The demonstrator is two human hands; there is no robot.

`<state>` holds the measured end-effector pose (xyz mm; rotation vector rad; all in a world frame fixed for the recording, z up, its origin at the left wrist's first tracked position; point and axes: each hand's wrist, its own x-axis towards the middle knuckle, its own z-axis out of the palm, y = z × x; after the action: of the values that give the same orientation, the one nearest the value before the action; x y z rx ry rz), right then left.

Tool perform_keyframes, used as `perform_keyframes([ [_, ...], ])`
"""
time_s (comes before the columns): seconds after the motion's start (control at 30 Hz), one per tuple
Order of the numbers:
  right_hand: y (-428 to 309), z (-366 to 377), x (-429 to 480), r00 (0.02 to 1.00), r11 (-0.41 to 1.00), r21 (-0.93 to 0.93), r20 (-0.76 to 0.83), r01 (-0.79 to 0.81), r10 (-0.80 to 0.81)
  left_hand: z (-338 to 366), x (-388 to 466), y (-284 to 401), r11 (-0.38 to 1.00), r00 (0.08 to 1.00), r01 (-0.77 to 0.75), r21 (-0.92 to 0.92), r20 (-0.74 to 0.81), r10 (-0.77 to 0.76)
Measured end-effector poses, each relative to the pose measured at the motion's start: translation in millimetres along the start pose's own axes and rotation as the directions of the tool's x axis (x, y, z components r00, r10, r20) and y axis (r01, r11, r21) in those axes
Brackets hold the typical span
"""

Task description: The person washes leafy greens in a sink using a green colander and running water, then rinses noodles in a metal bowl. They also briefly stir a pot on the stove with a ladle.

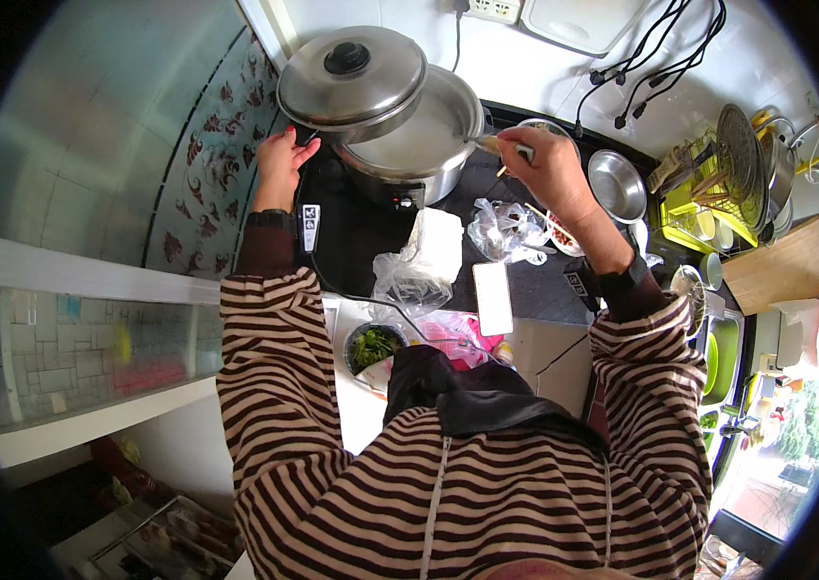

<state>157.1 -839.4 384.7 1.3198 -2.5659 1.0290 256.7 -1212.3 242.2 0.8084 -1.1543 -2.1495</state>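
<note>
An electric stainless-steel pot (445, 185) stands uncovered on the dark countertop, with pale, cloudy contents (409, 141). A steel lid (387, 69) with a black knob covers what looks like a shallow steel pan or steamer tier (387, 125), which overlaps the pot's left side. My left hand (280, 165) is at its near left edge, fingers closed around a small dark side handle (312, 136). My right hand (541, 163) grips a utensil with a pale handle (487, 143) at the pot's right rim. Its working end is not clear.
Near the pot lie a white bag (434, 243), a clear plastic bag (503, 230) and a phone (492, 297). A steel bowl (616, 185) and a dish rack (706, 206) stand right. A cord (373, 299) crosses the counter edge above a bowl of greens (373, 348).
</note>
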Motion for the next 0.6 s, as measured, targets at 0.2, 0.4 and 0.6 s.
perform_keyframes([
  [0.2, 11.2, 28.8, 17.9, 0.919, 0.821, 0.416, 0.119, -0.391, 0.377, 0.3, -8.1, 2.5, 1.0, 1.0, 0.002, 0.026, -0.029, -0.001],
  [0.4, 36.6, 42.7, 12.9, 0.806, 0.499, 0.742, 0.094, -0.448, 0.584, -9.4, -13.3, 0.9, 1.0, 0.995, -0.001, -0.018, -0.095, -0.001],
  [0.6, 43.2, 21.0, 1.6, 0.833, 0.58, 0.735, -0.039, -0.35, 0.552, -31.2, -25.8, 2.3, 0.998, 0.998, -0.007, -0.054, -0.07, 0.003],
])
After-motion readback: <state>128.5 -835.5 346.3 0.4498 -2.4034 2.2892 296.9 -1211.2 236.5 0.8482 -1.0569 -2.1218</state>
